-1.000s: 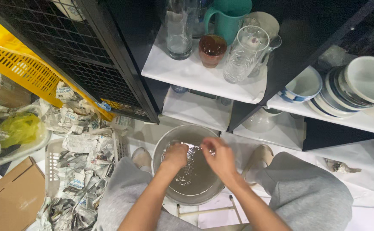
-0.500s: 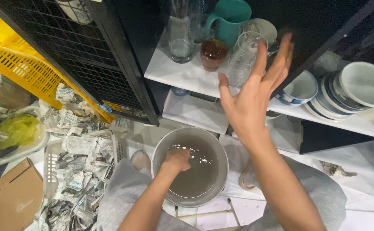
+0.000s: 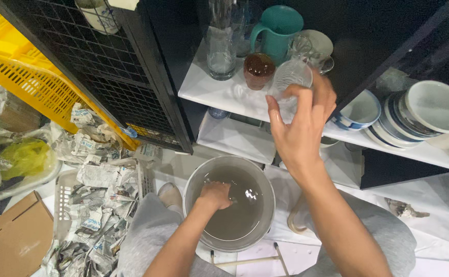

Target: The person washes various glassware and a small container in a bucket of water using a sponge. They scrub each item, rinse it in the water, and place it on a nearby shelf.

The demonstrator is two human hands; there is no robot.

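My left hand (image 3: pixel 215 195) is down in a grey metal basin (image 3: pixel 265 187) of cloudy water between my knees, fingers curled into a fist; the water hides whether it holds anything. My right hand (image 3: pixel 301 128) reaches up to the white shelf (image 3: pixel 219 92) and wraps around a clear textured drinking glass (image 3: pixel 291 73) standing there. Close beside that glass are a brown cup (image 3: pixel 259 69), a teal mug (image 3: pixel 278 28) and a tall clear glass (image 3: pixel 221 51).
A blue-rimmed bowl (image 3: pixel 360 110) and stacked plates (image 3: pixel 414 115) sit on a lower shelf at right. A black wire grid panel (image 3: pixel 96 66) and a yellow crate (image 3: pixel 24 72) stand at left. Crumpled newspaper (image 3: pixel 96 174) and a cardboard box (image 3: pixel 14 241) lie on the floor.
My right hand left the basin, rose open toward the shelf and has closed around the clear glass. My left hand stayed in the water.
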